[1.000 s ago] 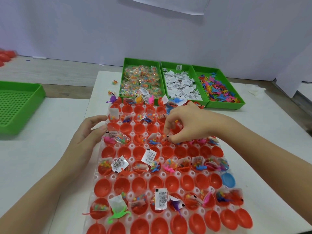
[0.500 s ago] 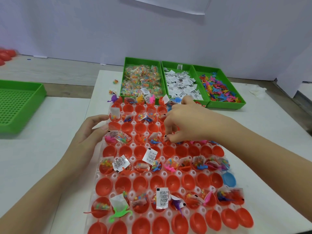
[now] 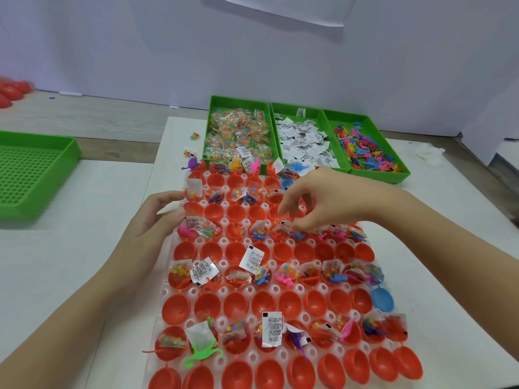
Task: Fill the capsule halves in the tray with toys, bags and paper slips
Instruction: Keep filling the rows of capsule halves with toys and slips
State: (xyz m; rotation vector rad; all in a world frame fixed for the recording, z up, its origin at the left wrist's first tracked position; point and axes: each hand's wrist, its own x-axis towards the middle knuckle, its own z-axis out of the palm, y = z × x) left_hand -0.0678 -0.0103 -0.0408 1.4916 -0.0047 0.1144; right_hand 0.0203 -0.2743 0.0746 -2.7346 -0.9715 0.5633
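Here, left hand [image 3: 151,220] relaxed at tray [image 3: 223,242] edge; right hand [image 3: 323,200] curled over capsule halves [image 3: 236,213], grasp unclear

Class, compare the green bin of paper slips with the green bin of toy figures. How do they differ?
The bin of paper slips holds white slips; the bin of toy figures holds many-coloured figures. The slips bin stands in the middle of three, the toy bin at the right end. Both are green and rectangular.

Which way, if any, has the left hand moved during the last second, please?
No. The left hand still rests at the left edge of the tray, with its fingertips beside the same far-left red cups.
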